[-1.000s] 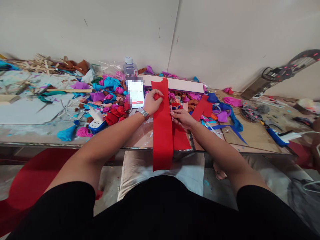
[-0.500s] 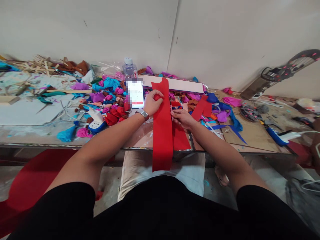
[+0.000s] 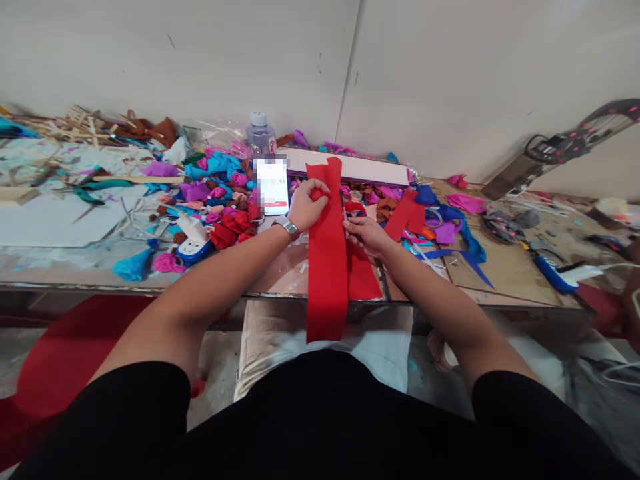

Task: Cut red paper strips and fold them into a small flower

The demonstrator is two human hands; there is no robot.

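A long red strip point(image 3: 327, 287) of thin crepe-like material lies lengthwise before me, its lower end hanging past the table edge over my lap. My left hand point(image 3: 309, 205), with a watch at the wrist, is closed on the upper part of the strip, fingers curled over its face. At the strip's right edge, my right hand point(image 3: 365, 233) has its fingers pinched together around a thin, pale thing, mostly hidden. Beneath that hand lies another red piece point(image 3: 363, 277), flat on the table.
A lit phone point(image 3: 273, 190) leans before a water bottle point(image 3: 261, 137), left of the strip. Colourful scraps point(image 3: 215, 193) crowd the table. A long white box point(image 3: 373, 170) lies behind. Green-handled pliers point(image 3: 95, 193) and a blue-white power socket point(image 3: 194, 250) are on the left.
Both hands keep nearly the same places on the red strip. The strip's top edge has shifted slightly and looks more folded; the whole view has moved a little.
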